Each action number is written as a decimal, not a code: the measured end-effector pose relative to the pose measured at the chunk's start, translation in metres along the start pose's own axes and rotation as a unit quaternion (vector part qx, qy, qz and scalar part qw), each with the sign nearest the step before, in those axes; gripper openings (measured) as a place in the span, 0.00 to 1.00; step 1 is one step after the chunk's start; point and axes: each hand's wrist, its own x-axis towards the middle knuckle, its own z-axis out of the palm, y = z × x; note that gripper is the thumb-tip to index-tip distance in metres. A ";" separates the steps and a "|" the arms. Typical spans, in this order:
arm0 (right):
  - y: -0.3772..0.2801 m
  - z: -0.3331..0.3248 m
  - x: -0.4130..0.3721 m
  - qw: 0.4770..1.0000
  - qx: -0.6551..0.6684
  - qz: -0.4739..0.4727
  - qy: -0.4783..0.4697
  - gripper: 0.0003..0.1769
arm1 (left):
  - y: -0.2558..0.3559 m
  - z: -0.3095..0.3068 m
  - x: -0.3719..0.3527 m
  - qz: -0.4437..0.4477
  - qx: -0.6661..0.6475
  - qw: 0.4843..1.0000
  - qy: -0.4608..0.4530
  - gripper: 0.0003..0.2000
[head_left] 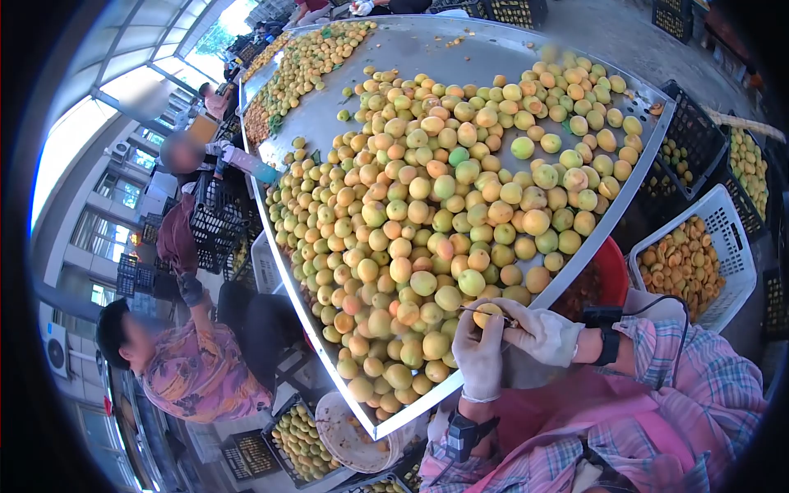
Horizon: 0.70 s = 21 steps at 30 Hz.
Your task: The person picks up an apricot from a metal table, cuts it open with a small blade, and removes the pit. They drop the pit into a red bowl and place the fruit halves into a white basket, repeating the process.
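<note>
Just above the near edge of the metal table (394,423), my gloved left hand (478,355) is closed around an apricot (491,319). My gloved right hand (538,333) meets it from the right, its fingers pinching a thin dark tool (472,309) that lies across the fruit. The tool's exact kind is too small to make out. A broad heap of yellow-green and orange apricots (423,283) covers the table right behind both hands.
To the right, a white crate (731,238) holds halved apricots, beside a red tub (615,275) partly under the table. Black crates (699,140) stand beyond. At left, a person in a patterned shirt (205,374) sits near a white bucket (333,415). Other people are farther back.
</note>
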 end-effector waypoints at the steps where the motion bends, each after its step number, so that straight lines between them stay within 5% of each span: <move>1: 0.000 0.000 -0.001 1.000 -0.003 0.001 0.008 0.28 | -0.002 0.001 0.001 -0.004 -0.002 1.000 0.006 0.15; 21: 0.006 -0.008 -0.009 0.995 -0.064 0.071 0.029 0.29 | -0.010 0.011 0.007 0.029 0.057 0.997 -0.031 0.15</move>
